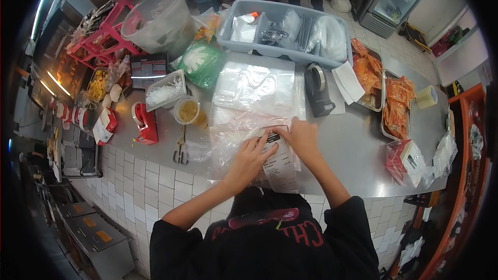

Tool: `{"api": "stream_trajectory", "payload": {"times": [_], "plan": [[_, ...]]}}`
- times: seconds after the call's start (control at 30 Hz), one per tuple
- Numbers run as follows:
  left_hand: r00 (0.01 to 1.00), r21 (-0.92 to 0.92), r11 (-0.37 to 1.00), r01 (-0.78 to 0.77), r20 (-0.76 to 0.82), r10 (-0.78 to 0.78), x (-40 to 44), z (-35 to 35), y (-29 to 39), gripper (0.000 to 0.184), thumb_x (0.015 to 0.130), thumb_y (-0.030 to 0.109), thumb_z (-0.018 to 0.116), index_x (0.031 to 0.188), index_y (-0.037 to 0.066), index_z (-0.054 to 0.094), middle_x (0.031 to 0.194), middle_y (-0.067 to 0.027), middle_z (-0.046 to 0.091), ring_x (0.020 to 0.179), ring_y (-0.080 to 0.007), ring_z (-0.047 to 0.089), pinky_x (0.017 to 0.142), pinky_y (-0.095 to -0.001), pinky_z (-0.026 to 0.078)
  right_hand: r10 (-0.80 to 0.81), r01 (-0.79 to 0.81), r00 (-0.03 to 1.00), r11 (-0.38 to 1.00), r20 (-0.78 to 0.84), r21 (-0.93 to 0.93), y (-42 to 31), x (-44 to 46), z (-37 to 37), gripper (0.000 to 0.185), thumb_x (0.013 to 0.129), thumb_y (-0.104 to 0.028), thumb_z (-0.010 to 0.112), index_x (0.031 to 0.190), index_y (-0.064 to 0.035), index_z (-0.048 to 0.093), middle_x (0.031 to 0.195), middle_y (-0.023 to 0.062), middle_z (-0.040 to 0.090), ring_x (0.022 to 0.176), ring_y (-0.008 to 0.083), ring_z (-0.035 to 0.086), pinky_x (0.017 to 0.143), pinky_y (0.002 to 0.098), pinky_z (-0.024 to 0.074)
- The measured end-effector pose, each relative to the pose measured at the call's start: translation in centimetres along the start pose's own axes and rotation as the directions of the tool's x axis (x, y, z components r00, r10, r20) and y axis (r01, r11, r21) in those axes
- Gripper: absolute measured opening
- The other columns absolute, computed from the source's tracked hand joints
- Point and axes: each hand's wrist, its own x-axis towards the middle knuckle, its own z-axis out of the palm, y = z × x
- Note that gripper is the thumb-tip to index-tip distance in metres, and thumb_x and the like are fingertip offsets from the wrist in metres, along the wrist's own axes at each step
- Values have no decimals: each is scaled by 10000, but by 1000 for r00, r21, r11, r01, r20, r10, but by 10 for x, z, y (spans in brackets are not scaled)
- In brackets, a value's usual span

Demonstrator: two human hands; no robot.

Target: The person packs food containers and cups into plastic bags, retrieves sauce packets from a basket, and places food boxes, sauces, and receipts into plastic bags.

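A printed paper receipt (279,166) lies lengthwise over a clear plastic bag (228,142) at the near edge of the table. My left hand (248,159) rests on the bag and the receipt's left side, its fingers stretched out. At the receipt's top right, my right hand (303,139) is closed, the thumb reaching over the paper; its fingertips are partly hidden. Just beyond both hands sits a stack of flat clear plastic bags (254,83). Scissors (180,150) with dark handles lie left of the bag.
A grey-blue divided bin (285,54) stands at the back. Left are a red tape dispenser (147,124), a lidded tub of yellowish liquid (188,111) and a green bag (202,67). A black tape dispenser (317,91) and trays of orange packets (397,103) stand right.
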Motion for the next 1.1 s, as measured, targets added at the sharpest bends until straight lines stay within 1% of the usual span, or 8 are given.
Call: {"api": "stream_trajectory", "payload": {"times": [0.1, 0.17, 0.4, 0.5, 0.57, 0.73, 0.93, 1.1], "plan": [[1000, 59, 998, -6, 14, 5, 2, 0, 1, 523, 683, 101, 579, 1198, 142, 499, 1302, -163, 418, 986, -254, 466, 878, -336, 388, 199, -206, 972, 977, 123, 48, 41, -7, 19, 533, 748, -522, 611, 623, -8, 547, 592, 163, 571, 567, 291, 567, 533, 373, 390], [997, 37, 999, -15, 80, 12, 9, -8, -2, 485, 705, 121, 584, 1183, 132, 502, 1286, -159, 425, 992, -255, 470, 863, -340, 399, 185, -293, 955, 692, 230, 660, 87, -27, 81, 484, 740, -420, 687, 551, -13, 506, 477, 95, 485, 445, 189, 479, 454, 311, 386], [840, -153, 987, 57, 541, 35, 95, -57, -24, 268, 856, 268, 516, 1051, 83, 527, 917, -136, 587, 800, -290, 593, 673, -397, 482, 159, 68, 751, 947, -641, 314, 114, 16, -7, 281, 775, -265, 666, 758, -2, 569, 596, 44, 574, 513, 228, 494, 538, 333, 408], [881, -173, 971, -163, 417, 222, 160, -27, -32, 223, 872, 268, 479, 993, 85, 518, 808, -125, 592, 755, -301, 598, 651, -406, 477, 34, 55, 727, 993, -686, 107, 145, 60, -8, 246, 789, -244, 657, 783, -1, 620, 634, 40, 599, 550, 191, 533, 565, 297, 424], [863, -238, 952, -194, 420, 281, 208, -7, -26, 174, 874, 213, 449, 970, 83, 515, 800, -126, 585, 759, -305, 595, 651, -412, 470, 448, -323, 894, 611, 21, 722, 141, 67, -6, 238, 809, -238, 637, 778, -3, 652, 663, 58, 612, 597, 140, 550, 587, 264, 421], [755, -283, 736, -615, 59, 653, 266, 74, -15, 179, 725, 124, 636, 893, 152, 584, 1011, -14, 523, 1029, -217, 453, 811, -333, 417, 409, -196, 889, 746, -206, 637, 132, -86, -37, 220, 798, -165, 646, 670, 3, 587, 608, 52, 568, 585, 109, 517, 589, 267, 409], [567, -541, 526, -656, 108, 817, 272, 102, 3, 88, 669, 107, 659, 699, 97, 577, 1017, -38, 508, 986, -224, 482, 821, -335, 419, 622, -358, 783, 468, -12, 808, 97, -174, -26, 223, 815, -173, 627, 710, 16, 570, 596, 59, 570, 568, 117, 536, 610, 268, 423], [477, -341, 542, -768, 260, 839, 268, 124, 17, 146, 627, 113, 705, 711, 69, 595, 871, -66, 533, 930, -247, 522, 772, -362, 434, 564, -389, 823, 649, -70, 654, 98, -170, -35, 204, 803, -161, 632, 723, 15, 566, 605, 80, 573, 579, 151, 543, 624, 278, 421]]}}
